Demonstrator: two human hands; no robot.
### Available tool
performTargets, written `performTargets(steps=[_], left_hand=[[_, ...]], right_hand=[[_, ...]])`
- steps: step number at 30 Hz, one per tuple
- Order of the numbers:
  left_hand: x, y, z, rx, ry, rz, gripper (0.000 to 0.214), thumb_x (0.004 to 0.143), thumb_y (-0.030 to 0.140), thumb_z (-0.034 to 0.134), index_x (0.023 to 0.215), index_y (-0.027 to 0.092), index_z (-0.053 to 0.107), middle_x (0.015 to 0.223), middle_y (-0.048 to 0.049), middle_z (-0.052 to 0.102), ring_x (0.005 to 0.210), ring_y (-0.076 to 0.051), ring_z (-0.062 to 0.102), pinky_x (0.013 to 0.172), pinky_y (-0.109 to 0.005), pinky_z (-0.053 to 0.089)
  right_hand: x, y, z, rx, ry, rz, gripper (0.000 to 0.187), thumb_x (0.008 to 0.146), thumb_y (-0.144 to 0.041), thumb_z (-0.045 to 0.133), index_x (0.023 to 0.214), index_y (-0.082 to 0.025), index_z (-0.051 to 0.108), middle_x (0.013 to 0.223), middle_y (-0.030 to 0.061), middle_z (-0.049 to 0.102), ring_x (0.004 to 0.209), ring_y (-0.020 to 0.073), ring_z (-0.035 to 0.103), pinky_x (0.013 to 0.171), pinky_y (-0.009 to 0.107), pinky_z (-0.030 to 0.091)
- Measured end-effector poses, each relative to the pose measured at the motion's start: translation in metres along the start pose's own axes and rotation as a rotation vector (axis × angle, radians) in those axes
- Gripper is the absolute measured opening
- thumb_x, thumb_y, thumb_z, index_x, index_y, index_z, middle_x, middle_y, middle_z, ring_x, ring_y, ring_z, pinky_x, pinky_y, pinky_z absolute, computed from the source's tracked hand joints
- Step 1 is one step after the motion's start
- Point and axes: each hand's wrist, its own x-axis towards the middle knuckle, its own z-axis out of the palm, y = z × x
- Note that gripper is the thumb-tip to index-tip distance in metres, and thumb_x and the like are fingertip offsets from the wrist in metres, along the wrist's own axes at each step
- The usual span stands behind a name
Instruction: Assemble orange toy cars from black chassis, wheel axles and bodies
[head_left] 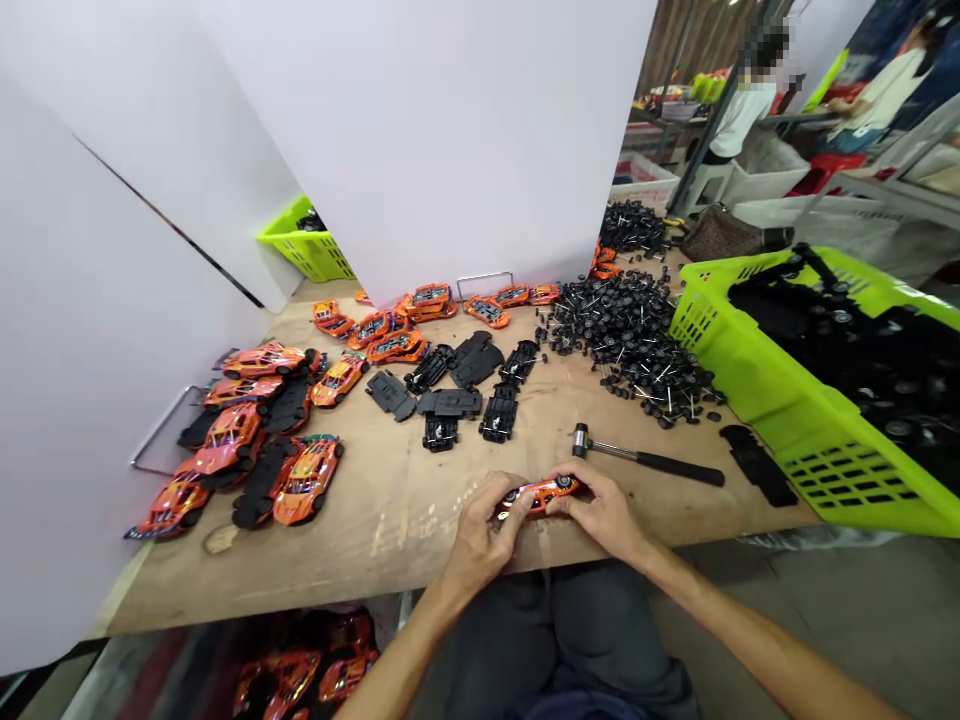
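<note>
Gripping a glossy orange plastic toy car (541, 497) between them, the left hand (486, 515) and right hand (600, 505) pinch its opposite ends, thumbs on the near side. Its long axis runs from one hand to the other, roughly along the table's front edge, so neither hand is nearer. The car is above the near strip of the brown wooden table (360, 500); whether it touches the wood cannot be told. Just beyond the right hand lies a hammer with a black handle (679, 467), its metal head closest to the fingers. Flat black plastic chassis (448, 402) lie farther off, ahead and leftward; a heap of black wheels on axles (637, 340) and a lime-green plastic basket (750, 400) flank the right side.
</note>
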Motion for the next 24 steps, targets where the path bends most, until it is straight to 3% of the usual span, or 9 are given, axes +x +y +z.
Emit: performTargets(steps=[4, 6, 9, 11, 13, 15, 19, 21, 24], left_hand=[[0.011, 0.015, -0.01, 0.192, -0.099, 0.113, 0.027, 0.108, 0.03, 0.042, 0.119, 0.021, 0.065, 0.113, -0.0103, 0.073, 0.104, -0.023, 0.067, 0.093, -0.036, 0.05], [0.017, 0.027, -0.01, 0.404, -0.134, 0.212, 0.03, 0.105, 0.034, 0.048, 0.128, 0.02, 0.061, 0.124, -0.0143, 0.07, 0.115, -0.029, 0.064, 0.101, -0.044, 0.048], [0.025, 0.04, -0.002, 0.689, -0.168, 0.261, 0.04, 0.093, 0.04, 0.064, 0.124, 0.014, 0.06, 0.121, -0.0207, 0.067, 0.115, -0.038, 0.061, 0.102, -0.054, 0.046], [0.027, 0.041, 0.004, 0.728, -0.186, 0.201, 0.032, 0.088, 0.031, 0.067, 0.114, 0.015, 0.059, 0.112, -0.0199, 0.069, 0.108, -0.038, 0.063, 0.099, -0.054, 0.047], [0.023, 0.037, 0.007, 0.589, -0.167, 0.061, 0.028, 0.083, 0.02, 0.066, 0.109, 0.018, 0.056, 0.107, -0.0156, 0.07, 0.102, -0.033, 0.066, 0.094, -0.049, 0.05], [0.016, 0.033, 0.007, 0.273, -0.136, -0.169, 0.027, 0.082, 0.021, 0.064, 0.107, 0.021, 0.052, 0.098, -0.0093, 0.071, 0.089, -0.027, 0.068, 0.083, -0.042, 0.053], [0.005, 0.032, -0.002, -0.492, -0.226, -0.627, 0.027, 0.085, 0.037, 0.066, 0.103, 0.022, 0.052, 0.079, -0.0023, 0.071, 0.069, -0.02, 0.069, 0.068, -0.034, 0.055], [0.008, 0.035, -0.008, -0.652, -0.262, -0.694, 0.038, 0.078, 0.042, 0.076, 0.103, 0.02, 0.058, 0.077, -0.0022, 0.072, 0.067, -0.019, 0.069, 0.066, -0.031, 0.055], [0.018, 0.037, -0.016, -0.602, -0.268, -0.671, 0.049, 0.067, 0.048, 0.088, 0.095, 0.016, 0.066, 0.075, -0.0022, 0.071, 0.061, -0.015, 0.065, 0.059, -0.027, 0.053]], right_hand=[[0.012, -0.02, -0.018, -0.056, -0.143, 0.01, 0.02, 0.095, -0.034, 0.069, 0.111, -0.023, 0.075, 0.108, 0.0051, 0.078, 0.099, 0.0234, 0.071, 0.091, 0.034, 0.055], [0.019, -0.034, -0.025, -0.083, -0.168, 0.017, 0.021, 0.098, -0.036, 0.065, 0.11, -0.022, 0.075, 0.107, 0.0056, 0.078, 0.099, 0.0235, 0.071, 0.09, 0.034, 0.055], [0.031, -0.048, -0.027, -0.11, -0.165, 0.089, 0.031, 0.097, -0.048, 0.065, 0.098, -0.019, 0.075, 0.094, 0.0039, 0.078, 0.086, 0.0214, 0.07, 0.078, 0.03, 0.055], [0.04, -0.052, -0.027, -0.104, -0.183, 0.142, 0.039, 0.093, -0.056, 0.067, 0.09, -0.018, 0.075, 0.083, 0.0024, 0.076, 0.076, 0.02, 0.069, 0.068, 0.027, 0.054], [0.049, -0.049, -0.034, -0.043, -0.235, 0.169, 0.045, 0.095, -0.06, 0.062, 0.09, -0.018, 0.075, 0.079, 0.0024, 0.075, 0.074, 0.0201, 0.069, 0.064, 0.027, 0.054], [0.053, -0.04, -0.051, -0.039, -0.215, 0.135, 0.045, 0.101, -0.059, 0.054, 0.102, -0.019, 0.075, 0.089, 0.0045, 0.077, 0.081, 0.021, 0.071, 0.069, 0.029, 0.056], [0.039, -0.003, -0.093, -0.501, 0.004, -0.08, 0.034, 0.095, -0.053, 0.066, 0.11, -0.022, 0.071, 0.11, 0.0105, 0.072, 0.104, 0.0283, 0.065, 0.089, 0.041, 0.055], [0.025, 0.015, -0.104, -0.71, 0.016, -0.132, 0.027, 0.098, -0.048, 0.062, 0.097, -0.022, 0.069, 0.101, 0.0114, 0.07, 0.099, 0.0301, 0.064, 0.088, 0.044, 0.054], [0.008, 0.023, -0.104, -0.79, -0.04, -0.122, 0.029, 0.104, -0.043, 0.05, 0.092, -0.022, 0.065, 0.09, 0.0109, 0.07, 0.084, 0.0288, 0.067, 0.076, 0.041, 0.055]])
